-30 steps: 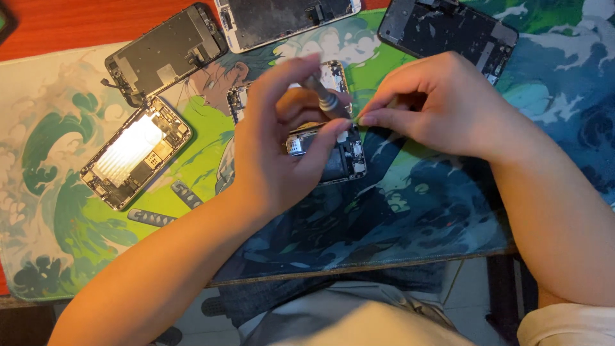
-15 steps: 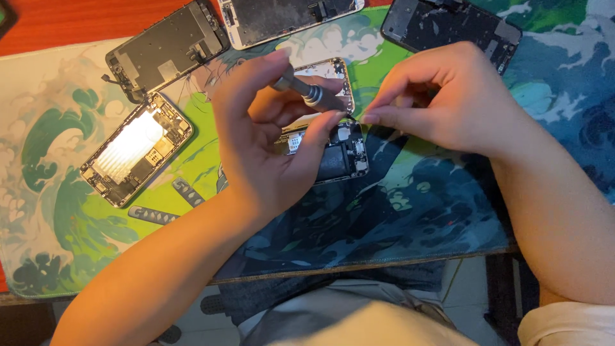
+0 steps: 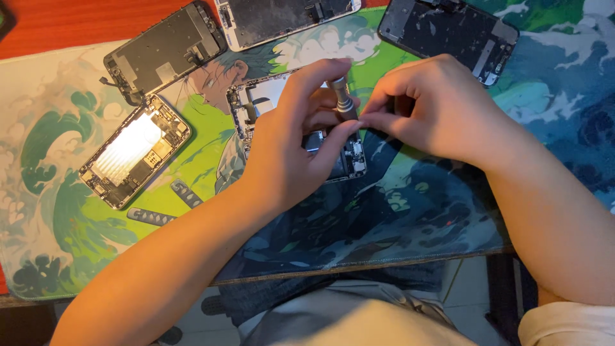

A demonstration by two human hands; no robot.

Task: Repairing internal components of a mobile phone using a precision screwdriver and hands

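Left hand (image 3: 291,141): fingers curled on the open phone (image 3: 301,128), steadying it mid-mat
Right hand (image 3: 429,106): pinching a small screwdriver (image 3: 343,102) upright over the phone
Handling: probably light, stiff, fragile inside; best held by its edges
Surface: printed mat (image 3: 397,211) on a red-brown table (image 3: 57,25)
Around: other opened phones (image 3: 134,150) and screens (image 3: 163,51)

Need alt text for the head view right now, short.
Both hands work over an opened phone on a printed mat: the left hand holds a small screwdriver, the right hand pinches beside it. Another opened phone and three detached screens lie around.
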